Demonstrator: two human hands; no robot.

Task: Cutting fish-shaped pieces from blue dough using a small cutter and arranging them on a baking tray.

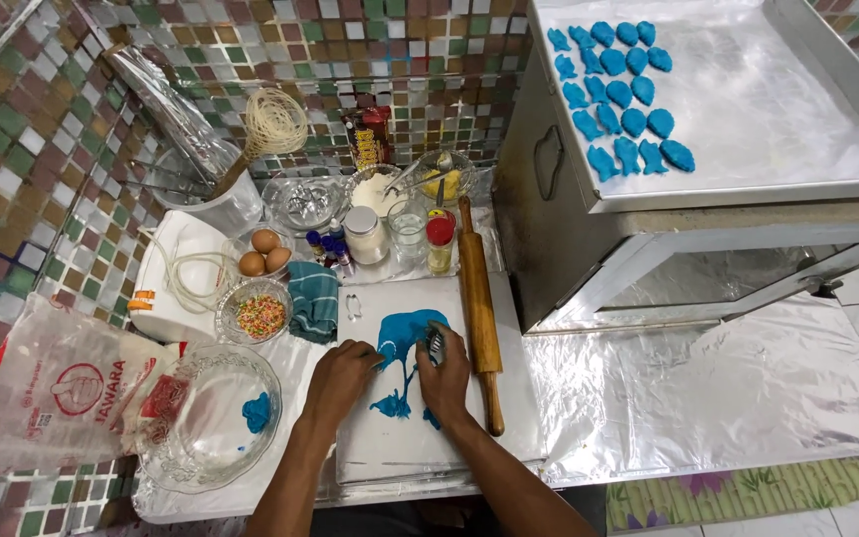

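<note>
A thin sheet of blue dough (402,338) with cut-out gaps lies on a white board (390,438). My right hand (444,376) presses a small metal cookie cutter (435,344) into the sheet's right edge. Flat on the board, my left hand (342,376) has its fingertips touching the dough's left side. Several blue fish-shaped pieces (620,91) are lined up on a foil-lined metal tray (777,109) on top of a metal oven box at the upper right.
A wooden rolling pin (479,308) lies right of the board. A glass bowl (213,418) holds a blue dough lump. Behind are sprinkles (260,314), eggs (264,251), a teal cloth (313,298), jars, a whisk, a flour bag (62,393). Foil (708,388) covers the counter at right.
</note>
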